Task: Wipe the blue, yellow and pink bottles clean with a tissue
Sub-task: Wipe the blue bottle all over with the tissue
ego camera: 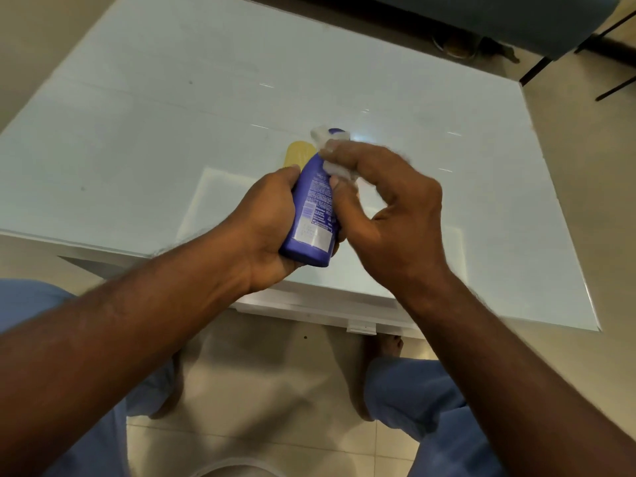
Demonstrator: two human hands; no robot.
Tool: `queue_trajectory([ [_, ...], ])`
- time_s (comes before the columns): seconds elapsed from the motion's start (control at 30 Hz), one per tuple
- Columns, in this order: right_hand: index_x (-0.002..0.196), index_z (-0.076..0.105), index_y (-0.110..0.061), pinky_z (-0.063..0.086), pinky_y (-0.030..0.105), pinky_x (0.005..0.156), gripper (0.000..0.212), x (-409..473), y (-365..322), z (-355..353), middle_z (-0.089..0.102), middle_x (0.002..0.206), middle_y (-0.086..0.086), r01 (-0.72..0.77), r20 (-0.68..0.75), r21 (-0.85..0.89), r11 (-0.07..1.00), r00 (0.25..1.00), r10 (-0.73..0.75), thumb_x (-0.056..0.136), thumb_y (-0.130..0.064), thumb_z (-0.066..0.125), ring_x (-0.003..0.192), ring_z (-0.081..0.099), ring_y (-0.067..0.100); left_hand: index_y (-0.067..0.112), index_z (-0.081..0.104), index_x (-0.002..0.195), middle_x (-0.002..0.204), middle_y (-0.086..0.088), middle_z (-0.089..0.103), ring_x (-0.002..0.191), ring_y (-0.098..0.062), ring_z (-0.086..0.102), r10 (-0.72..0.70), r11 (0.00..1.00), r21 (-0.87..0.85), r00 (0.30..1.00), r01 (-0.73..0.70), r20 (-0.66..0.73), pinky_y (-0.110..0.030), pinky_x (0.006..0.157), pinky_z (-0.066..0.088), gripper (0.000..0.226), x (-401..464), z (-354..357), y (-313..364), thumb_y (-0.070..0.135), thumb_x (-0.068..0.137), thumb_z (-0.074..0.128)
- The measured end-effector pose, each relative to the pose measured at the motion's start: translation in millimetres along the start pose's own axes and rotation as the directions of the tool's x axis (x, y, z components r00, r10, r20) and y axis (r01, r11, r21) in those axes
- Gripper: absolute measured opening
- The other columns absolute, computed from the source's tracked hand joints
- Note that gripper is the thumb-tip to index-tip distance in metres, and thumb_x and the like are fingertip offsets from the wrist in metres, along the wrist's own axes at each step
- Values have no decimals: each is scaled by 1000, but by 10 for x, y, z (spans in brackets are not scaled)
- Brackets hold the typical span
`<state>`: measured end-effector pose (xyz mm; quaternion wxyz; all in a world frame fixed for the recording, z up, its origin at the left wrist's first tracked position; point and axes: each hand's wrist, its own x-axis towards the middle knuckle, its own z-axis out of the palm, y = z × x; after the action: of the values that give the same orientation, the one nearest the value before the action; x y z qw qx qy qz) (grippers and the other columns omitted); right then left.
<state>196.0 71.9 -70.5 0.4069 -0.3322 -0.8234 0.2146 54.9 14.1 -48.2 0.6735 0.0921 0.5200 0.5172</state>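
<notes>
My left hand (266,228) grips the lower part of the blue bottle (315,208), held tilted above the near edge of the table with its printed back label facing me. My right hand (385,201) presses a white tissue (335,170) against the bottle's upper part and neck, and looks blurred. Behind the blue bottle a yellow bottle (298,153) is on the table, mostly hidden by my left hand. No pink bottle shows in this view.
The pale glass table (172,132) fills the upper view; its near edge (309,304) runs under my wrists. Dark chair legs (550,63) stand at the far right. My knees in blue trousers and bare feet are on the tiled floor below.
</notes>
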Motion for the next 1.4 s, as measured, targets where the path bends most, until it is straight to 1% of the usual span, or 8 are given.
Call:
queue_trajectory([
  [0.17,122,79,-4,56,42,108,30,-60,-53,45,78,128,7,214,133,14,977,968,-214,93,0,73,124,72,20,14,69,109,73,-1,67,61,-13,65,-18,993,-111,998,25,65,-27,59,55,32,38,-65,65,36,105,45],
  [0.43,132,73,-2,58,39,109,31,40,117,-90,75,135,7,17,-21,-2,1000,1000,-17,102,-6,68,129,70,18,10,70,116,82,-11,68,65,-19,63,-85,996,36,994,82,68,-30,62,56,59,75,-46,68,62,99,48],
  [0.6,108,83,-2,58,62,103,23,-81,-5,-35,80,122,9,226,112,70,972,966,-233,90,1,69,119,75,22,17,70,101,69,0,66,57,-10,58,-59,991,-114,991,72,117,-24,58,51,42,52,-53,100,53,102,49],
  [0.7,107,83,-1,61,54,99,22,-45,25,-60,80,119,11,305,125,50,951,943,-309,89,5,72,116,76,24,17,69,105,69,0,63,58,-10,57,-33,998,-58,993,40,110,-27,59,50,43,66,-68,95,54,102,48],
  [0.9,124,76,-2,58,46,109,29,68,167,-111,76,130,8,103,-20,-27,994,994,-103,98,4,65,127,71,21,13,67,122,83,-10,66,67,-18,61,-15,995,99,998,9,65,-29,60,55,58,108,-59,47,63,98,48],
  [1.1,99,84,-2,59,36,100,23,-17,11,-96,81,111,9,283,53,2,959,958,-283,87,5,66,108,77,27,20,68,113,80,-5,63,68,-16,57,48,997,56,995,-53,87,-33,69,51,44,116,-85,25,57,99,52],
  [1.3,119,79,-2,59,45,107,29,49,133,-78,78,124,8,126,-47,-66,990,991,-129,95,9,66,121,73,23,14,67,117,83,-7,66,67,-17,61,74,979,187,997,-76,16,-28,61,55,55,123,-62,46,63,93,57],
  [1.4,116,80,-2,59,45,106,30,24,124,-90,79,122,9,119,-44,-38,992,992,-121,93,10,67,119,75,23,15,66,117,87,-8,67,70,-18,61,95,974,210,995,-90,-14,-29,63,55,53,120,-61,25,62,93,57],
])
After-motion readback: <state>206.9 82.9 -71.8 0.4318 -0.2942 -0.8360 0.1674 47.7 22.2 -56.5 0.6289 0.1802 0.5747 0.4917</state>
